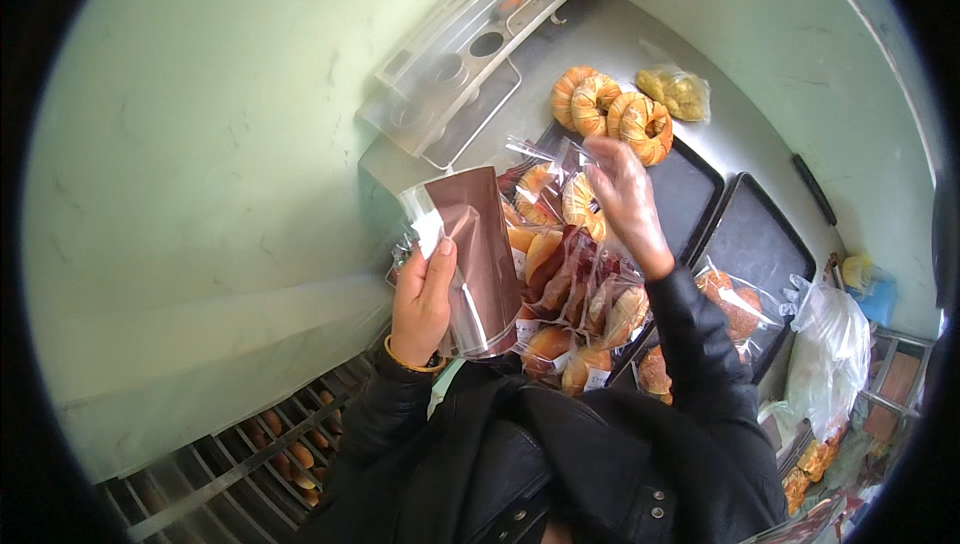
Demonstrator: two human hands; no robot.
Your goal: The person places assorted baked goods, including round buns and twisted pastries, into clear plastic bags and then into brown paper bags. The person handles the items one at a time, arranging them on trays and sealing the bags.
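My left hand (424, 296) grips a brown and clear plastic bag (480, 259), its thumb lying over a white patch at the edge. It looks like a flat bag or a stack of them, with no bread visible inside. Motion blurs my right hand (628, 202), which is over a ring-shaped pastry (583, 202) in clear film. Whether its fingers pinch anything cannot be made out. Below and between the hands lies a heap of bagged bread rolls (551, 349), some with small white labels. Unwrapped ring pastries (592, 101) sit just beyond my right hand.
Dark baking trays (757, 221) lie to the right, one holding bagged round buns (731, 300). A bag of yellowish food (675, 92) rests on the metal tabletop (637, 33). A clear plastic rack (480, 56) stands at the back left, a white plastic bag (829, 349) at right.
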